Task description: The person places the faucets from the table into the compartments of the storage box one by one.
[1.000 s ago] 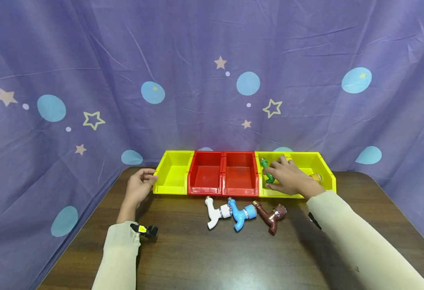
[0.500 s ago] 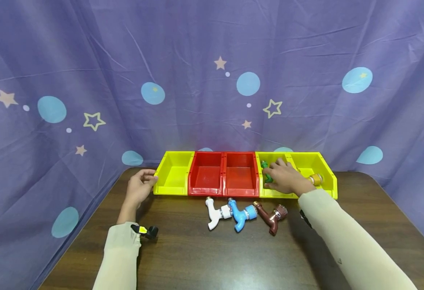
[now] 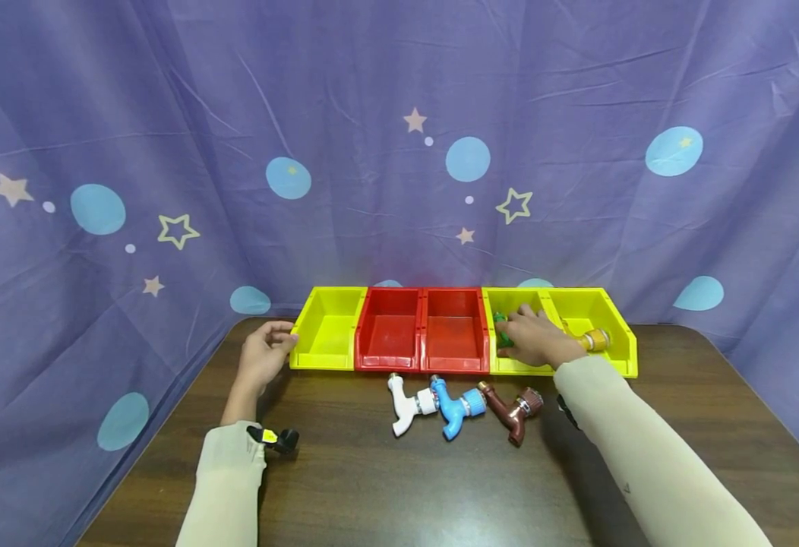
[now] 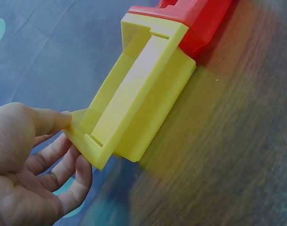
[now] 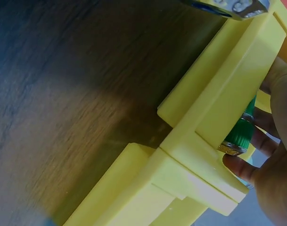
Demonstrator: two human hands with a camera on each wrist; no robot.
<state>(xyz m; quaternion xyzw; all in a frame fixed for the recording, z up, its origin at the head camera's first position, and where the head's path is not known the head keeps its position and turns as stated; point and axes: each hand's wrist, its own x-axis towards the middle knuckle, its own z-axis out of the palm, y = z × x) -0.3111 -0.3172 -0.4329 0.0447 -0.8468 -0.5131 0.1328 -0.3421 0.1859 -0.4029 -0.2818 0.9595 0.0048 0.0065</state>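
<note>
Green tap (image 5: 240, 133) sits lower in its yellow bin (image 3: 519, 367) now — nearly settled, I judge; the right hand (image 3: 532, 336) grips it, the left hand (image 3: 265, 355) pinches the leftmost bin's (image 3: 324, 360) rim.

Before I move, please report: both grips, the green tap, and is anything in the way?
Left grip pinches left bin. Right grip round green tap, inside second bin from right. Its walls close by; no other obstacle seen.
</note>
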